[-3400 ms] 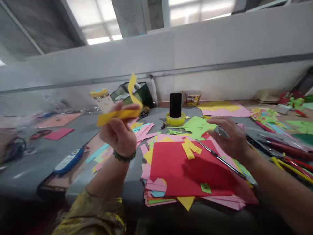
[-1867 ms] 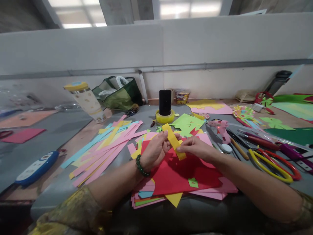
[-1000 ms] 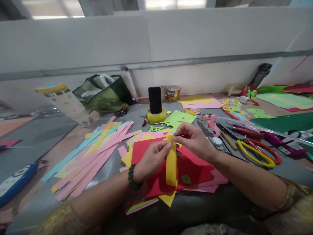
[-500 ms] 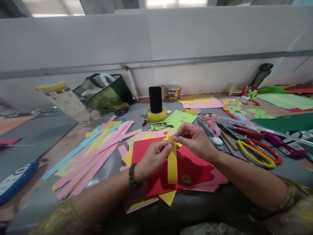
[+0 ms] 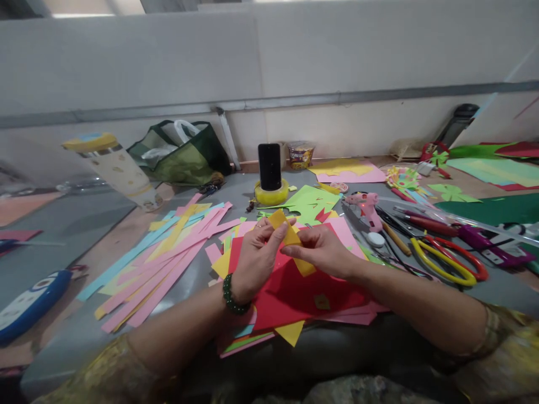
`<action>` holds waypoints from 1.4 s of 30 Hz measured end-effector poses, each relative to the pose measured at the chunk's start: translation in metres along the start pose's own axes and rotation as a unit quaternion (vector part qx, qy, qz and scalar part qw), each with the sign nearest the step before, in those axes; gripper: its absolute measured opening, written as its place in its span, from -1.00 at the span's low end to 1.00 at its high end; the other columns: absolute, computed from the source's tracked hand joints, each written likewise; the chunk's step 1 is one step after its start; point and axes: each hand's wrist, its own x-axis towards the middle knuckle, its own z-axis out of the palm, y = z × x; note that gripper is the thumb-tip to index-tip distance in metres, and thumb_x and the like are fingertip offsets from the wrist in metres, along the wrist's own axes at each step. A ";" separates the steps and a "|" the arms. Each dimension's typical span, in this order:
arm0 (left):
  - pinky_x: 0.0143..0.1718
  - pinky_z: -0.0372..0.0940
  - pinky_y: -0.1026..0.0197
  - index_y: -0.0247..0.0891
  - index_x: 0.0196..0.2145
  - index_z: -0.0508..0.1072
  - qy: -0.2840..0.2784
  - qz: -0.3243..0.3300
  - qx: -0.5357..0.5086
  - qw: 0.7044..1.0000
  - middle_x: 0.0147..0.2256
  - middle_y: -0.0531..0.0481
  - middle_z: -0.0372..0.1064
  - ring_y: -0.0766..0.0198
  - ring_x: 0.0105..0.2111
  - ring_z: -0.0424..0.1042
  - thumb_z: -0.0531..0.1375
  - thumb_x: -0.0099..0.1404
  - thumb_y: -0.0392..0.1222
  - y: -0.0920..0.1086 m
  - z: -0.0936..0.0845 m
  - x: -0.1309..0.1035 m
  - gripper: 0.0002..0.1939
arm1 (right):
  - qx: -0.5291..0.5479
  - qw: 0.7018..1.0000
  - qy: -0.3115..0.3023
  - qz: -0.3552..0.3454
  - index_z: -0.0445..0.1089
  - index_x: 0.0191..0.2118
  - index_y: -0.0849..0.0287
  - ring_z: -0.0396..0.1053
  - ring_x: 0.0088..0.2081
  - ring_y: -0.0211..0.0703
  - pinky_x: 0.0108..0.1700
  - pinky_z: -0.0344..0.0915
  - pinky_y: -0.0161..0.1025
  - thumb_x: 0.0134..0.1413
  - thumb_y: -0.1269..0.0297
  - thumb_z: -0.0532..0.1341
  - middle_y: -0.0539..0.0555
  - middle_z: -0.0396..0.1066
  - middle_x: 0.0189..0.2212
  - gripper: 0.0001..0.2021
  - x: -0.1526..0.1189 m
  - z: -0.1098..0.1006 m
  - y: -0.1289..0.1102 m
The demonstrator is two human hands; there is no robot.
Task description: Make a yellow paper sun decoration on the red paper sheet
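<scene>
Between my hands a yellow paper strip (image 5: 304,266) is held tilted, its upper end to the left and its lower end to the right. My left hand (image 5: 261,249) pinches the upper part with thumb and fingers; a dark green bead bracelet (image 5: 228,294) is on that wrist. Thumb and fingers of my right hand (image 5: 322,249) close on the strip's middle. Below lies a red paper sheet (image 5: 278,300) on a stack of coloured paper, with a small yellowish cut-out (image 5: 322,302) on it.
Pink, yellow and blue paper strips (image 5: 168,275) fan out at left. A phone (image 5: 270,167) stands in a yellow tape roll (image 5: 272,194). At right are a pink glue gun (image 5: 367,210) and yellow-handled scissors (image 5: 442,269). A tumbler (image 5: 122,174) and a green bag (image 5: 181,163) stand behind.
The yellow strip has turned from hanging upright to a slant. My left hand has risen slightly, and my right hand has moved down along the strip.
</scene>
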 end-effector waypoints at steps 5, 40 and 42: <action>-0.05 0.26 0.25 -0.19 -0.55 0.59 0.052 -0.014 -0.102 0.993 -0.39 0.02 0.51 0.21 -0.22 0.41 0.32 0.22 -0.12 -0.008 0.000 0.005 -0.78 | 0.001 1.000 -0.010 0.017 0.35 -0.61 0.23 0.08 -0.57 -0.36 -0.52 -0.01 -0.31 -0.08 -0.12 0.33 -0.07 0.21 -0.67 -0.53 0.001 -0.002 0.000; 0.04 0.27 -0.01 -0.24 -0.02 0.52 -0.002 0.067 0.289 0.955 -0.05 -0.18 0.50 -0.06 0.03 0.39 0.25 0.11 0.15 -0.001 -0.053 0.054 -0.43 | 0.041 0.997 0.047 0.039 0.44 -0.62 0.23 0.35 -0.66 -0.35 -0.57 0.34 -0.38 -0.34 -0.14 0.46 -0.03 0.41 -0.70 -0.53 0.012 -0.049 -0.011; 0.07 0.25 -0.03 -0.24 -0.04 0.54 -0.073 0.116 0.368 0.920 -0.04 -0.20 0.51 -0.09 0.01 0.41 0.21 0.15 0.20 0.005 -0.051 0.047 -0.44 | 0.018 0.999 -0.008 0.026 0.46 -0.58 0.24 0.34 -0.64 -0.34 -0.56 0.33 -0.38 -0.20 -0.11 0.41 -0.02 0.40 -0.69 -0.56 0.008 -0.042 -0.010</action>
